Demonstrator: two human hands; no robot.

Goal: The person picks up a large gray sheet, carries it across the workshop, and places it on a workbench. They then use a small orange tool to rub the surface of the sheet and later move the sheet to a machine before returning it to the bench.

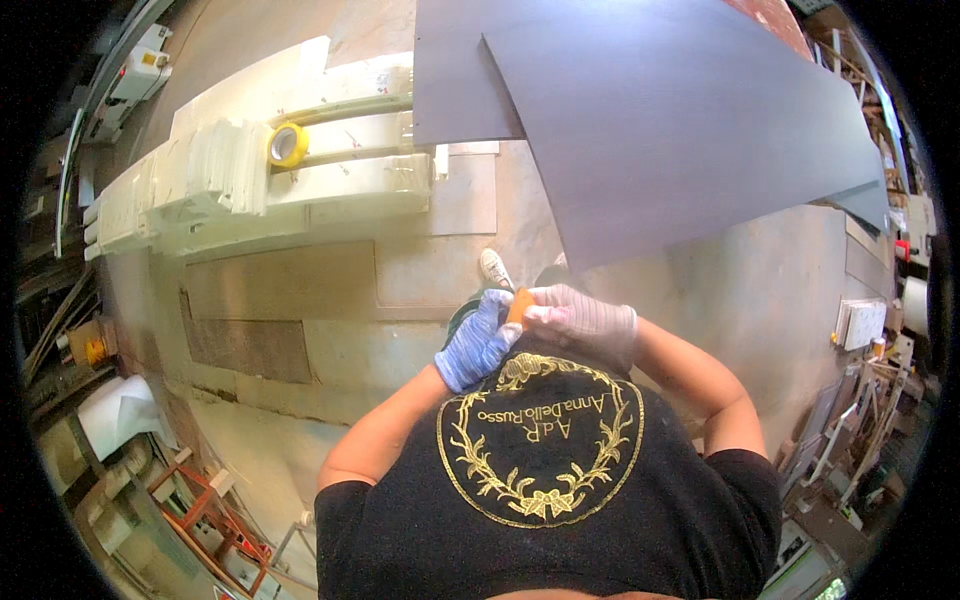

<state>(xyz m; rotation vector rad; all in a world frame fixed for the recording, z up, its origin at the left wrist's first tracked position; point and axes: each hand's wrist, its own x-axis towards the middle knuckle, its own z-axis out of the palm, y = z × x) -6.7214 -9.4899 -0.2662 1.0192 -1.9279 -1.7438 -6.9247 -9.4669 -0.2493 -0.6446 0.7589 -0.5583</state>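
Observation:
My left hand (478,342), in a blue work glove, and my right hand (580,318), in a pale grey-white glove, meet in front of my chest. Between them is a small flat orange piece (519,306), gripped from both sides by the fingers. What kind of thing it is I cannot make out. Large dark grey panels (690,130) lie stacked ahead and to the right, one angled across another, apart from my hands.
Ahead left, cream-coloured wrapped bundles (230,165) lie in a pile with a roll of yellow tape (288,146) on it. Flat brown boards (280,285) lie on the floor. A red frame (200,510) stands behind left; shelving and scrap (860,420) line the right.

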